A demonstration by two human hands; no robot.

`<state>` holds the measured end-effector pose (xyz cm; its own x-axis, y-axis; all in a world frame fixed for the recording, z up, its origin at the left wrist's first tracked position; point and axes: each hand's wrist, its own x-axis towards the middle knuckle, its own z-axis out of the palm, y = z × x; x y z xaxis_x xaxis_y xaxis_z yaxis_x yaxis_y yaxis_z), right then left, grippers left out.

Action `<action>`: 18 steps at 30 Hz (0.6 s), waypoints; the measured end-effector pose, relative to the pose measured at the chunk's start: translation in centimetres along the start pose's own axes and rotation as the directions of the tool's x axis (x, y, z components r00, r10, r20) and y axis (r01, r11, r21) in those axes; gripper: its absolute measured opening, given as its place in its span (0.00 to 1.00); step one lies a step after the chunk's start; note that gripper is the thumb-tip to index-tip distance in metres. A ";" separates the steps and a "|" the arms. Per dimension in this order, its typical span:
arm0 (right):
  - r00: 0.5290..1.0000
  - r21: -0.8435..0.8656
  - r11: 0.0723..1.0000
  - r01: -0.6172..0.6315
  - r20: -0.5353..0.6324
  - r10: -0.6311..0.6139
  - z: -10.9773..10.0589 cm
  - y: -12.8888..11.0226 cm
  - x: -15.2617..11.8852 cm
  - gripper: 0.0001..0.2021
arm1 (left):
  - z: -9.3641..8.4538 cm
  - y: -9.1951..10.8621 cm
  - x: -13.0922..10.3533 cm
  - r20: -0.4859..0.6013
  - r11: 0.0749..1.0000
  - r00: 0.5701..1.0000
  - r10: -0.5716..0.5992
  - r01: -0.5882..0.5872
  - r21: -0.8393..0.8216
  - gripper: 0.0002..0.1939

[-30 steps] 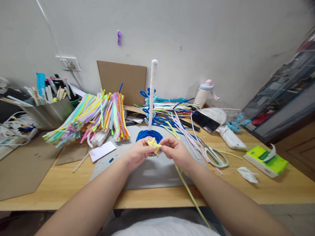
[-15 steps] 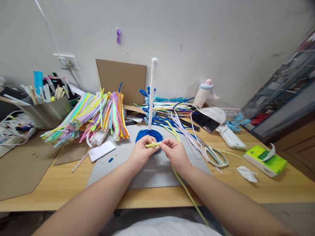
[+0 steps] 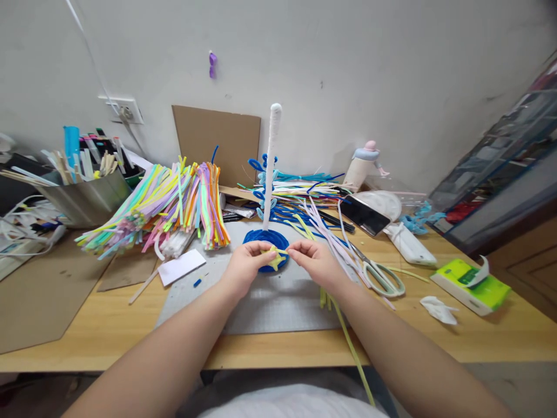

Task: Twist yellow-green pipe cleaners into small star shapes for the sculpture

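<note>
My left hand (image 3: 247, 266) pinches a small yellow shape (image 3: 275, 259) with pointed corners, made of fuzzy stem. My right hand (image 3: 317, 261) is closed on the short yellow end that sticks out of this shape to the right. Long yellow stems (image 3: 351, 348) run from under my right hand past the table's front edge. Just behind the hands is a round blue coiled base (image 3: 265, 235), and a white wrapped rod (image 3: 270, 168) stands upright from it. Blue looped pieces (image 3: 263, 180) show behind the rod.
A grey cutting mat (image 3: 270, 313) lies under the hands. Scissors (image 3: 383, 278), a phone (image 3: 364, 215) and a green tissue pack (image 3: 472, 284) are on the right. Bundled colourful stems (image 3: 148, 203) and a metal holder (image 3: 89, 197) stand on the left. Cardboard (image 3: 221, 139) leans against the wall.
The yellow piece has turned in my left hand and its pointed outline now shows. My right hand has shifted slightly right. More yellow stem ends show below my right hand.
</note>
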<state>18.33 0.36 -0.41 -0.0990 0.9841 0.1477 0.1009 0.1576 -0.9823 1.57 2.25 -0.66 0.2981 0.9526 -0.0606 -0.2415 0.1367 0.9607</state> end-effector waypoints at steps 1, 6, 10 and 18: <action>1.000 0.005 1.000 0.004 0.007 -0.004 -0.2 -0.1 0.0 0.09 | 0.0 0.1 0.1 0.013 0.996 0.999 -0.045 0.046 -0.078 0.14; 0.999 0.070 0.997 0.023 0.042 -0.026 0.1 0.1 0.0 0.09 | -0.2 0.0 0.2 0.065 0.949 0.989 -0.136 0.149 -0.278 0.12; 1.000 0.147 0.989 -0.005 0.017 0.002 0.7 0.4 -0.2 0.10 | -0.2 -0.1 0.3 0.100 0.918 0.982 -0.163 0.188 -0.349 0.10; 0.994 0.257 0.966 0.022 -0.111 0.007 2.1 1.0 -0.6 0.09 | 0.5 -0.5 0.0 0.050 0.907 0.995 -0.085 0.098 -0.410 0.09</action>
<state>16.38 -0.24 -1.72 0.0125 0.9881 0.1531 -0.1590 0.1531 -0.9753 2.17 2.06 -0.97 0.3633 0.9228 -0.1280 -0.5688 0.3285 0.7540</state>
